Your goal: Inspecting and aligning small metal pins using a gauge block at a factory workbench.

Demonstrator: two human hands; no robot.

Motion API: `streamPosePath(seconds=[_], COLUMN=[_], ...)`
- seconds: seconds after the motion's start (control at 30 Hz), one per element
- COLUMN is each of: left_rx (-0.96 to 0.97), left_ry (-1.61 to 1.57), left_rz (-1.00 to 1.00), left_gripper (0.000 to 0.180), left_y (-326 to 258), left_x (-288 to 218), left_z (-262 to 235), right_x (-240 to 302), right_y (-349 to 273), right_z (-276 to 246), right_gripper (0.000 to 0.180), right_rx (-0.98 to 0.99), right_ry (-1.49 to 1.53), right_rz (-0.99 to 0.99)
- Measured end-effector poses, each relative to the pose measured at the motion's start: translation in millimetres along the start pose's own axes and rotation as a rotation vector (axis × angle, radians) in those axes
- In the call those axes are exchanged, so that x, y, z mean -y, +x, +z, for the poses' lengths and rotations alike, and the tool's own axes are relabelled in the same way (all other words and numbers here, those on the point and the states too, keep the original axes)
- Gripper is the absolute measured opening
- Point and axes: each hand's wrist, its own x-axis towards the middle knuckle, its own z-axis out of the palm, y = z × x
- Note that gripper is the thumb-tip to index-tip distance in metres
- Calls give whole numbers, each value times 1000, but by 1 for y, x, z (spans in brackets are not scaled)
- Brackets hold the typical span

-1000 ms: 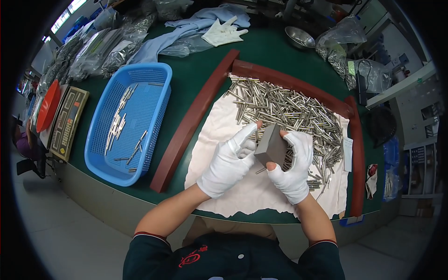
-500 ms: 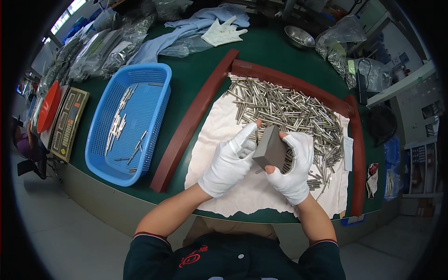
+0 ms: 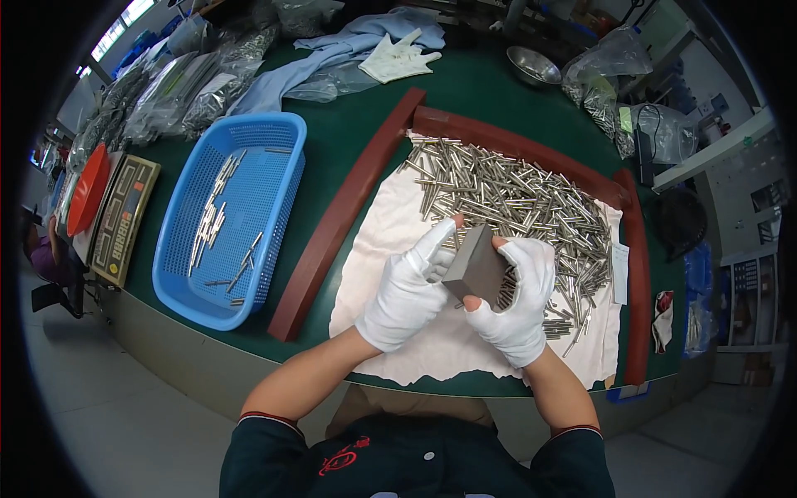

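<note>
My right hand [image 3: 521, 299], in a white glove with bare fingertips, grips a flat dark grey rectangular block [image 3: 483, 267] by its edges, tilted above the cloth. Close against the block's left side is my left hand [image 3: 408, 286], gloved the same way. Its thumb points up and the other fingers curl inward; what they hold, if anything, is mostly hidden behind the block. Beyond both hands a big heap of slim metal pins [image 3: 515, 187] lies on a pale pink cloth [image 3: 378, 257]. Several pins lie in a row beside my right wrist.
Dark red bars [image 3: 344, 220] frame the cloth on three sides. Left of them stands a blue mesh basket [image 3: 286, 207] holding some pins. A scale [image 3: 126, 220] with an orange-red tray, a white glove [image 3: 398, 58], a metal bowl [image 3: 533, 65] and bagged parts [image 3: 170, 95] lie around the green table.
The block and my right hand have shifted slightly left, and the block has turned a little. My left hand stays almost in place.
</note>
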Motion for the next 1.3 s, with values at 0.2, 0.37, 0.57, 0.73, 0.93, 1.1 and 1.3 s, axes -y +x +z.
streamPosePath(seconds=[0.2,0.37,0.57,0.73,0.93,1.1,1.3], left_rx=[-4,-17,-26,-66,-117,-86,-138], left_ry=[-36,-47,-25,43,299,229,-186], left_rz=[-39,-91,49,153,274,225,-77], left_gripper=[71,70,66,66,68,68,69], left_y=[1,1,-2,-4,-2,-4,6], left_x=[4,2,14,14,18,16,-1], left_z=[-1,2,0,6,2,4,7], right_x=[-2,-6,5,3,-3,-5,-7], right_y=[0,-2,-3,-2,-2,0,1], right_z=[1,0,1,1,1,5,0], right_gripper=[61,62,63,63,63,60,60], right_rx=[-3,-11,-9,-41,-65,-94,-115], right_ry=[26,-15,46,46,34,4,21], right_rz=[32,36,12,49,41,75,106])
